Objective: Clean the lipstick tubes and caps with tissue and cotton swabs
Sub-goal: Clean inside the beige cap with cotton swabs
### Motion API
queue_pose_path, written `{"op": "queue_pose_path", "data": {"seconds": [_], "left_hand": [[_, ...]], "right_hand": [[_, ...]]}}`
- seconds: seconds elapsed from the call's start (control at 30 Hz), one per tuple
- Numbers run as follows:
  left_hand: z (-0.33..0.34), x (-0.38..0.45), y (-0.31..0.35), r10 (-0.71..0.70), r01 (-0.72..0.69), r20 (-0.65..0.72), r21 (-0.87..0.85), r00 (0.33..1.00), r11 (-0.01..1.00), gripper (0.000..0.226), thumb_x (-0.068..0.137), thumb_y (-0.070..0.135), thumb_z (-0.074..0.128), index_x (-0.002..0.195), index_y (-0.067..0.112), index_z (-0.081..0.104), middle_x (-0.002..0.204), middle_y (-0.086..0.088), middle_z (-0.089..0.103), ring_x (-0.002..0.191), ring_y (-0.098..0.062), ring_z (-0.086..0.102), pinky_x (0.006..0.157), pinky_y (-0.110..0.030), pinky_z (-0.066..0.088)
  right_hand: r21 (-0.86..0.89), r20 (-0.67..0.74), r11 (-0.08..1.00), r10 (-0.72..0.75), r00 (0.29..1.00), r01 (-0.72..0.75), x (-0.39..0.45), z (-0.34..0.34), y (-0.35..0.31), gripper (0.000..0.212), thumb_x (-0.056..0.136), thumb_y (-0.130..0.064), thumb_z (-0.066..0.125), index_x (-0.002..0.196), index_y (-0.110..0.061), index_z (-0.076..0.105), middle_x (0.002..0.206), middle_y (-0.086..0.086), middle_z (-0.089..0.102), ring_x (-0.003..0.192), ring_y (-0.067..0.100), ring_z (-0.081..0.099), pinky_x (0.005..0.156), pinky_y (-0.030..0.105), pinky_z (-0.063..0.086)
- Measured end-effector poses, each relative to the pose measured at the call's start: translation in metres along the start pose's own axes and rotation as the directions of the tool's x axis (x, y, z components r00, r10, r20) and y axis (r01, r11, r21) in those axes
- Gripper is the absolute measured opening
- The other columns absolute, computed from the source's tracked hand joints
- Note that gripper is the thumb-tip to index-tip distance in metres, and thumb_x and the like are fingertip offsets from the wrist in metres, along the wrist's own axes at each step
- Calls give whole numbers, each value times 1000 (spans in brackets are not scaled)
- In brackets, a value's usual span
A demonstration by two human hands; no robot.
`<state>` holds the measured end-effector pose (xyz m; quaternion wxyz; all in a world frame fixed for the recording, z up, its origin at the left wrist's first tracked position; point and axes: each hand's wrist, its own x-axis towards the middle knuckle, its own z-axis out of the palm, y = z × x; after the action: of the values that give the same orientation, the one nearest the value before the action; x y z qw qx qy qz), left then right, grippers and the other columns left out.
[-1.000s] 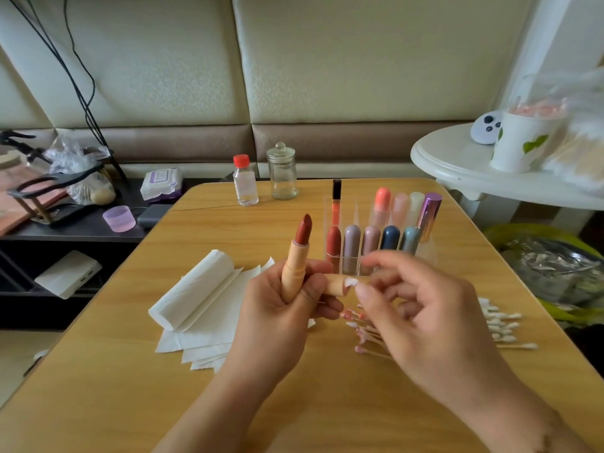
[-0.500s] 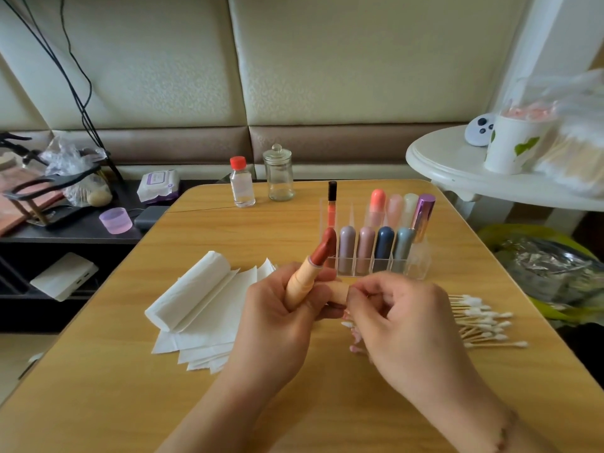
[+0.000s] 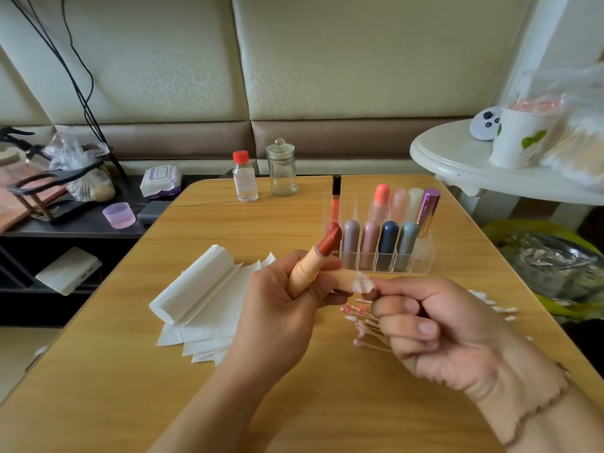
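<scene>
- Peach matte lipstick tube (image 3: 305,271), red-brown bullet out and tilted far-right, plus its smooth cap (image 3: 341,278), both gripped in curled left hand (image 3: 277,308) above tabletop centre.
- Right hand (image 3: 438,331) fingers pinch white tissue wad (image 3: 362,285) at cap mouth.
- Cotton swabs (image 3: 362,322) scattered below hands.
- Soft tissue stack (image 3: 202,289) left; clear organizer (image 3: 385,253) far.
- Bare wood tabletop (image 3: 108,380) near-left.

A cream padded wall (image 3: 359,60) with a brown band (image 3: 343,135) runs behind the wooden bench (image 3: 130,387). A round white side table (image 3: 457,161) stands right; a low dark shelf (image 3: 81,223) sits left, black cables (image 3: 75,86) hanging above
</scene>
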<state>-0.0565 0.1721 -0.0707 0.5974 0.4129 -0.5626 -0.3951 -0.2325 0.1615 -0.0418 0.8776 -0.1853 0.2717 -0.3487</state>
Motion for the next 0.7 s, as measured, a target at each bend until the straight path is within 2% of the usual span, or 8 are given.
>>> {"op": "queue_pose_path", "data": {"seconds": [0.1,0.17,0.37,0.4,0.47,0.57,0.63,0.7], "left_hand": [[-6,2,1,-20,15,-50,-99,999,995,11,87,-1,61,92,6,68,80,-6,74,74,-23,73,68,-28,59],[-7,3,3,-67,51,-73,-209,995,977,17,81,11,61,96,3,65,79,-9,74,73,-23,73,67,-24,57],[-11,5,7,-201,157,-27,-530,979,833,23,82,12,54,101,1,61,82,-10,70,69,-18,67,65,-23,57],[-14,7,7,-214,163,-21,-574,977,803,22,84,13,53,101,2,60,83,-9,69,67,-16,65,64,-22,56],[-17,9,7,-241,175,-20,-631,970,756,18,86,15,51,97,4,61,84,-7,67,64,-13,62,61,-20,55],[-19,9,6,-260,194,7,-685,965,703,17,91,15,49,91,8,64,82,-7,66,59,-11,58,57,-19,53],[-22,8,4,-251,229,84,-743,964,629,20,95,12,50,92,9,69,84,-8,65,59,-11,58,56,-20,52],[-24,8,4,-177,319,265,-795,948,517,22,97,9,48,105,7,69,92,-11,65,65,-14,60,62,-24,52]], "right_hand": [[-146,-88,987,-75,993,62,-6,2,-9,13,69,-3,75,62,-3,64,48,-4,30,25,7,33,25,16,20],[-310,-152,942,-183,971,129,-10,0,-12,28,78,-12,58,51,-11,64,48,-4,29,26,5,30,31,17,14],[-501,-105,830,-340,935,246,-12,1,-7,9,74,-15,68,67,-11,62,52,-1,33,34,12,34,38,22,13],[-648,-67,703,-435,898,293,-12,1,-5,12,78,-14,69,67,-13,65,51,-1,36,37,13,37,39,22,16],[-925,107,232,-601,792,302,-13,3,7,20,85,-19,72,66,-16,67,48,-4,48,43,9,45,43,19,32],[-913,302,-400,-522,798,84,-7,6,29,17,86,-41,64,75,-28,65,59,-14,58,59,7,54,52,17,38],[-821,313,-570,-467,827,-11,-2,6,37,29,91,-57,50,88,-32,65,68,-13,59,70,7,53,59,17,37],[-806,350,-592,-468,811,5,-1,7,36,45,90,-68,37,93,-34,67,72,-12,61,73,7,55,59,14,33]]}}
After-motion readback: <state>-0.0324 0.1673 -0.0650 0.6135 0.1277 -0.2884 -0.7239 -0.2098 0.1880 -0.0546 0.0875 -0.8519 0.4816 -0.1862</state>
